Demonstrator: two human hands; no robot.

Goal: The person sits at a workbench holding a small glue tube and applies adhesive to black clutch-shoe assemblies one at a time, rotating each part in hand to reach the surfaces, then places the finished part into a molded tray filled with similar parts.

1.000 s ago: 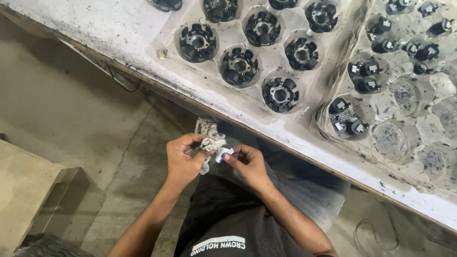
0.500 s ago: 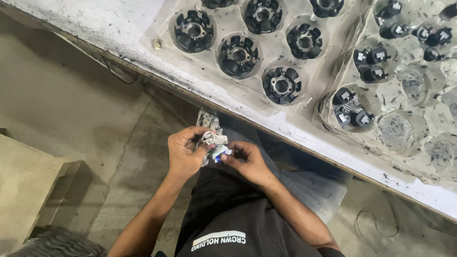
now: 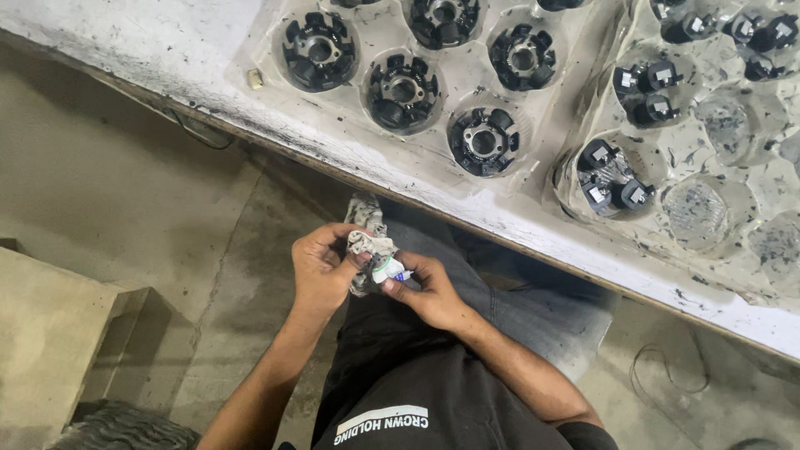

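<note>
**Inspector A:** Starting at the left. What is on the floor side?

**Inspector B:** A tan wooden box (image 3: 58,333) stands on the grey concrete floor (image 3: 117,183), with a dark ribbed mat (image 3: 125,427) at the bottom edge. Moving right, the left hand (image 3: 321,267) sits over the person's lap, below the desk edge.

**Inspector A:** State of its fingers?

**Inspector B:** Curled closed around a crumpled grey-white rag (image 3: 367,246), which bunches up above the thumb and trails toward the desk edge.

**Inspector A:** And the right hand?

**Inspector B:** The right hand (image 3: 429,292) touches the left. Its fingers pinch a small white cylindrical part with a blue tip (image 3: 390,268), thumb on top, the rag pressed against the part's left side. The part lies between both hands, over the lap, clear of the desk.

**Inspector A:** The desk itself?

**Inspector B:** The white, soot-stained desk (image 3: 167,42) runs diagonally across the top. On it lies a clear moulded plastic tray (image 3: 267,33) holding black round notched metal parts with centre holes, one to a pocket; the nearest one (image 3: 484,142) sits close to the desk edge. A small pale block (image 3: 255,79) rests just beside that tray's left rim.

**Inspector A:** Further right?

**Inspector B:** A second clear tray (image 3: 708,150) overlaps the first. Some pockets carry small black clips with white faces (image 3: 608,171); others nearby stand unfilled.
</note>
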